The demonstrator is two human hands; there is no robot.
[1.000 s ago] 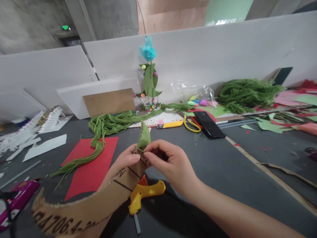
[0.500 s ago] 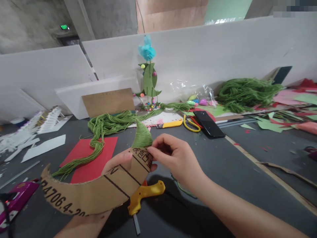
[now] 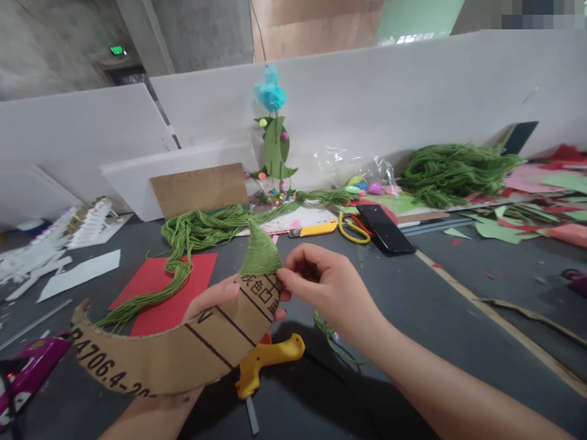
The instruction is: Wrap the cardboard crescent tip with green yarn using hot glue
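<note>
My left hand (image 3: 211, 300) grips a crescent-shaped piece of brown cardboard (image 3: 183, 351) from behind, thumb along its inner edge and fingertips showing at the far edge. Black printed characters and lines run across the cardboard. Its upper tip is wrapped in tight rows of green yarn (image 3: 260, 252). Thumb and forefinger of my right hand (image 3: 323, 284) pinch together at the right edge of the wrapped rows, on the yarn strand, mostly hidden by the fingers. Below that hand, loose green yarn (image 3: 337, 345) trails on the dark table.
A yellow glue gun (image 3: 273, 357) lies just beneath the cardboard; a purple tool (image 3: 34, 379) sits far left. Behind are a green yarn bundle (image 3: 202, 229) over red paper (image 3: 169, 305), a yellow cutter knife (image 3: 316, 228), scissors (image 3: 353, 229), a phone (image 3: 385, 227) and a flower model (image 3: 275, 143).
The cardboard has shifted slightly left and tilted a little in my left hand. My right hand has stayed pinched at the edge of the wrapping; more loose yarn shows below it.
</note>
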